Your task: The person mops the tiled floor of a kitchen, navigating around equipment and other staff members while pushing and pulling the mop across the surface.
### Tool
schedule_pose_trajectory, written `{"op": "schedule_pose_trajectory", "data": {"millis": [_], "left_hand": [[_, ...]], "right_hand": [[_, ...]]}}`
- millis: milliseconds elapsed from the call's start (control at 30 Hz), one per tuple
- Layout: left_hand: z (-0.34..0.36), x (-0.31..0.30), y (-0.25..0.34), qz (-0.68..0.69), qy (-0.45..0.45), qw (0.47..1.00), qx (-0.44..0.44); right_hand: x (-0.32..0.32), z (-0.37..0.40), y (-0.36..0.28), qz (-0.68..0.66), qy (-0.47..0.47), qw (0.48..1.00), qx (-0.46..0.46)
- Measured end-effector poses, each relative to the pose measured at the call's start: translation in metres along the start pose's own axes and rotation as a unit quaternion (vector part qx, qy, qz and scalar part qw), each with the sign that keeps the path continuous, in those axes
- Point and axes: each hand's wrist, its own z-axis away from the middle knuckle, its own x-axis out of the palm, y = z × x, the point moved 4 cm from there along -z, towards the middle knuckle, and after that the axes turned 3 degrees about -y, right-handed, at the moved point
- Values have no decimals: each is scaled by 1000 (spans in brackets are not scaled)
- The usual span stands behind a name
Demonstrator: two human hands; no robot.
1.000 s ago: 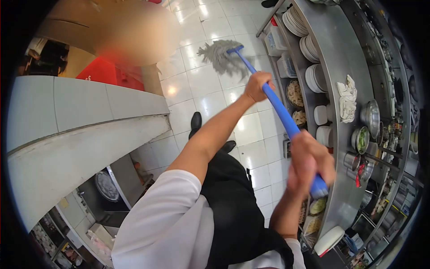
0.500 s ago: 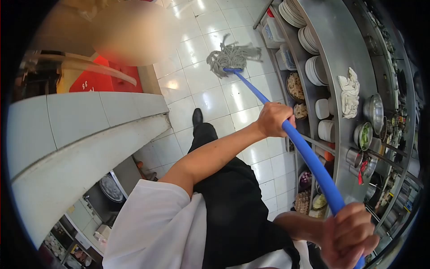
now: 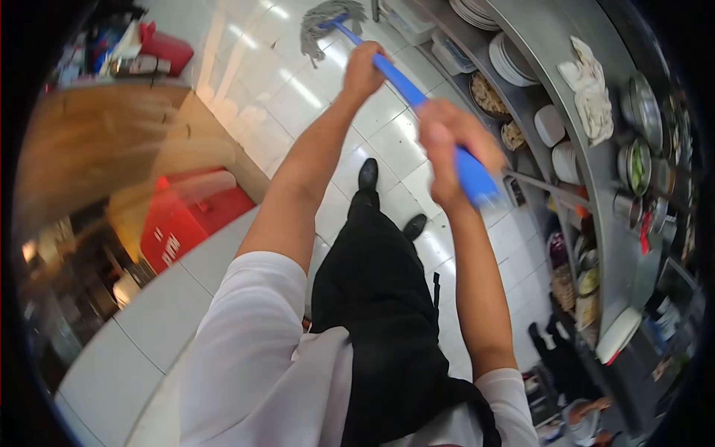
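A mop with a blue handle [image 3: 407,89] slants from the top centre down to the middle right. Its grey string head [image 3: 319,30] lies on the white tiled floor [image 3: 298,97] near the top edge. My left hand [image 3: 365,72] is closed round the handle a little below the mop head. Nearer to me, my right hand [image 3: 454,145] is wrapped round the handle close to its end, somewhat blurred by motion.
On the right stands a metal shelf unit [image 3: 547,45] with plates [image 3: 510,59], bowls, food and a white cloth [image 3: 588,89]. Left are a tiled ledge [image 3: 160,320] and a red box [image 3: 194,216]. Another person [image 3: 566,365] shows at the lower right.
The mop head has gone farther away and to the left. Both hands have moved forward and left, my right hand farthest. The view has shifted, and a second shoe and another person now show.
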Motion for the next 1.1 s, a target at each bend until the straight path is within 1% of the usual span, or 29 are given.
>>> {"op": "schedule_pose_trajectory", "data": {"millis": [33, 67, 100, 133, 167, 200, 233, 300, 333, 400, 433, 467, 533, 567, 600, 633, 667, 700, 733, 767, 800, 833, 867, 900, 933, 1000, 1033, 1067, 1100], "left_hand": [[-5, -3, -13, -20, 18, 999, -33], [-11, -5, -17, -85, -49, 990, -106], [-12, 1, -19, -96, -81, 990, -65], [-10, 6, -23, -109, -113, 987, -27], [-8, 6, -2, -98, -127, 986, -35], [-6, 9, 13, -97, -134, 986, -9], [-2, 19, 15, -120, -158, 980, 6], [10, 38, 43, -180, -302, 936, -6], [23, 53, 60, -204, -311, 925, 75], [57, 101, 91, -166, -358, 901, 183], [78, 129, 113, -134, -438, 866, 203], [100, 152, 150, -119, -468, 851, 206], [161, 213, 218, -90, -548, 799, 232], [192, 234, 264, -20, -541, 788, 291], [230, 253, 307, 21, -480, 808, 343], [268, 265, 353, 120, -421, 829, 348], [308, 272, 402, 159, -422, 830, 327], [343, 270, 451, 226, -436, 820, 293], [368, 261, 505, 294, -429, 811, 268], [397, 247, 554, 336, -437, 795, 256], [420, 229, 600, 398, -411, 781, 249], [445, 212, 642, 444, -434, 735, 274], [461, 190, 678, 477, -466, 688, 285], [472, 170, 706, 502, -469, 664, 296], [493, 158, 729, 517, -511, 620, 294], [516, 152, 754, 498, -595, 556, 297], [525, 164, 752, 441, -670, 521, 292], [532, 185, 745, 381, -738, 479, 283], [556, 215, 727, 377, -738, 487, 276]], "right_hand": [[8, 6, 37, -11, 2, 1000, 19], [13, 16, 70, -28, 2, 999, 34], [15, 26, 90, -31, 26, 999, 26], [16, 37, 109, -36, 67, 995, 71], [17, 45, 122, -45, 103, 987, 117], [14, 51, 121, -54, 120, 985, 108], [5, 64, 118, -57, 164, 973, 149], [-25, 100, 100, -66, 221, 951, 206], [-47, 121, 88, -72, 236, 944, 219], [-98, 166, 50, -43, 272, 936, 221], [-127, 199, 37, -72, 308, 929, 192], [-156, 238, 23, -96, 348, 918, 167], [-222, 308, -35, -76, 415, 895, 142], [-252, 345, -71, -46, 440, 886, 141], [-285, 396, -108, -99, 451, 876, 139], [-312, 434, -154, -120, 513, 836, 151], [-332, 461, -211, -129, 531, 827, 131], [-342, 478, -273, -48, 604, 785, 130], [-351, 486, -340, 48, 632, 764, 124], [-357, 498, -406, 94, 582, 799, 118], [-356, 491, -465, 79, 524, 843, 99], [-344, 484, -514, 148, 540, 825, 74], [-332, 477, -563, 220, 557, 799, 53], [-318, 469, -612, 290, 575, 764, 35], [-290, 420, -613, 434, 636, 637, -37], [-264, 385, -631, 523, 727, 423, -141], [-254, 387, -649, 537, 693, 470, -96], [-244, 392, -668, 560, 687, 458, -70], [-236, 394, -673, 578, 689, 433, -62]]}}
